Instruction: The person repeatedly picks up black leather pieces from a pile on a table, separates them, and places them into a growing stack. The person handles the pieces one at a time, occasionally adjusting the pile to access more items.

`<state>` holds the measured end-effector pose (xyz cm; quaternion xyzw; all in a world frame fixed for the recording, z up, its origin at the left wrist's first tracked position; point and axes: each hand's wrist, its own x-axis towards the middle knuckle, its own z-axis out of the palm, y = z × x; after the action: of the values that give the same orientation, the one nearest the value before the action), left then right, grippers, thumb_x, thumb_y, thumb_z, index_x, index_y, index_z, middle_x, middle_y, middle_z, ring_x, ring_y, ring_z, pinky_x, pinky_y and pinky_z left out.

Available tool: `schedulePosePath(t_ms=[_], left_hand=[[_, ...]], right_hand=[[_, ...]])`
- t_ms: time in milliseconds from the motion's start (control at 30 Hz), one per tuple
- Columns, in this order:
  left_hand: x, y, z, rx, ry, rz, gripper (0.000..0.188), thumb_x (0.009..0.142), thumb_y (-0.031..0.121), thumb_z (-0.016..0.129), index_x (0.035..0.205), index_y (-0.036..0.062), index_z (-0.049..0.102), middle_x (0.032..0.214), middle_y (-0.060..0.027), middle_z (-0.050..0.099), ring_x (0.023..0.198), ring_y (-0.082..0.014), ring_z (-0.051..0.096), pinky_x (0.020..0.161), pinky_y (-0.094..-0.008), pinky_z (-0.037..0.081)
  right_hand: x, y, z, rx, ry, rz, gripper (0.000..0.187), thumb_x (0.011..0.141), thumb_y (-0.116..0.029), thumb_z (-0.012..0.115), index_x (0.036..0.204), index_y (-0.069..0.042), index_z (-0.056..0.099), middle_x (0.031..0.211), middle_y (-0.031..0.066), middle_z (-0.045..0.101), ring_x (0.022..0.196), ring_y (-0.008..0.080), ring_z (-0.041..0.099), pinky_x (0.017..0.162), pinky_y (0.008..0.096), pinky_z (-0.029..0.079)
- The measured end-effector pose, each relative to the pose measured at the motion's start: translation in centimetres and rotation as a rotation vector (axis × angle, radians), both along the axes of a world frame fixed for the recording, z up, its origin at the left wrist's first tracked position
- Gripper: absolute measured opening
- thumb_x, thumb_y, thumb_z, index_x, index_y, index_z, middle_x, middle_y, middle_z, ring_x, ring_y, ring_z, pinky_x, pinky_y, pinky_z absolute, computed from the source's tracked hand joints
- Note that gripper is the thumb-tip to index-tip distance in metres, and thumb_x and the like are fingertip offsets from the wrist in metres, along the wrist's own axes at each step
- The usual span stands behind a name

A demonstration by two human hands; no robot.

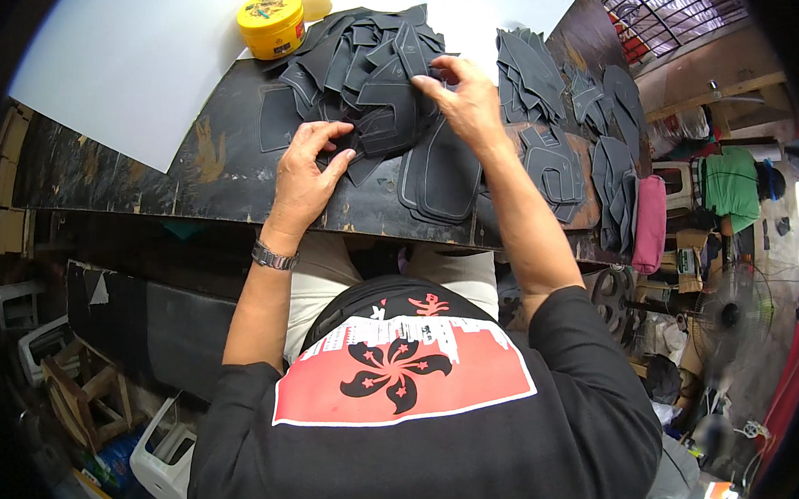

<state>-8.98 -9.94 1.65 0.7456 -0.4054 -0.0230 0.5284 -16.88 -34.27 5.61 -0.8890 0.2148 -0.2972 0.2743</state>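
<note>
Left hand [309, 168], metal watch [274, 256] on its wrist, at the pile's near-left edge with thumb and fingertips parted; right hand [469, 101] at the pile's right side, thumb and forefinger a narrow gap apart beside an angled piece, cannot tell whether gripping it. Between them, a loose heap of black cut pieces [387, 96], pale lines on their faces, lies on the worn dark table [224, 173], a neater rounded stack [441, 177] just nearer the body. Farther out: yellow tub [271, 30] at heap's far left, white sheet [151, 73] beyond, more black stacks [530, 75] rightward, pink bundle [649, 223] at table's right edge.
</note>
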Motion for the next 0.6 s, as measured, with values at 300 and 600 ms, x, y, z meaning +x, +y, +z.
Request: schedulePosePath(t_ms=[300,600], left_hand=[[-0.1,-0.4,0.1,0.034,-0.015,-0.019,0.026,0.083,0.007,0.076,0.108,0.0033,0.070,0.092,-0.0087,0.066,0.083,-0.0215,0.064,0.079,-0.0326,0.052],[-0.4,-0.4,0.4,0.046,-0.023,-0.012,0.018,0.085,0.006,0.075,0.102,0.0029,0.070,0.088,-0.0079,0.065,0.079,-0.0208,0.064,0.075,-0.0328,0.052]], right_hand=[[0.4,-1.4,-1.6,0.360,-0.217,0.042,0.023,0.081,-0.016,0.085,0.092,-0.001,0.071,0.079,0.0009,0.068,0.071,0.0079,0.060,0.067,0.0244,0.050],[-7.6,-20.6,-0.2,0.653,-0.453,-0.282,0.018,0.084,-0.009,0.081,0.099,-0.004,0.074,0.079,0.0016,0.068,0.064,0.0100,0.061,0.058,0.0256,0.051]])
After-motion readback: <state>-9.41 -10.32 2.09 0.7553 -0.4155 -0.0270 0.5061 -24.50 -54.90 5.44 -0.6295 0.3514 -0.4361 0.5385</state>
